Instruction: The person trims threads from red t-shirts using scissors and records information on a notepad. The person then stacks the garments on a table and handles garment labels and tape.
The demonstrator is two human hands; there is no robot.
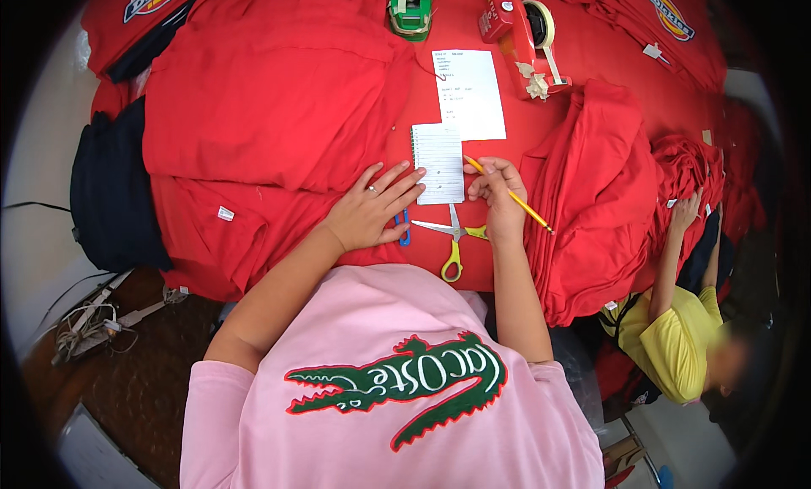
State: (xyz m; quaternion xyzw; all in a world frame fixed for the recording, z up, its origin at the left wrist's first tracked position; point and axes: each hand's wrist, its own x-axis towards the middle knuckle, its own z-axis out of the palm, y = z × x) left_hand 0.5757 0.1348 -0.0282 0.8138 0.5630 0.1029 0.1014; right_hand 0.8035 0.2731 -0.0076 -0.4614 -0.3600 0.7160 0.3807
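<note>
A small spiral notepad [438, 155] with lined pages lies on red cloth, its top edge overlapping a printed sheet of paper [473, 92]. My left hand [370, 209] lies flat with its fingers apart, fingertips at the notepad's left edge. Between the fingers of my right hand [502, 203] is a yellow pencil [532, 214], its tip by the notepad's right edge. Below the pad, scissors [454, 248] with yellow handles lie with their blades spread. A narrow blue tool [405, 229] sits beside my left thumb, partly covered, so I cannot tell its kind.
Piles of red garments [270, 109] surround the spot, with more folded red cloth [583, 193] on the right. Dark navy cloth [114, 189] hangs at the left. A green tape dispenser [410, 12] and a red one [528, 41] stand behind. A yellow-shirted person [676, 345] handles red cloth at right.
</note>
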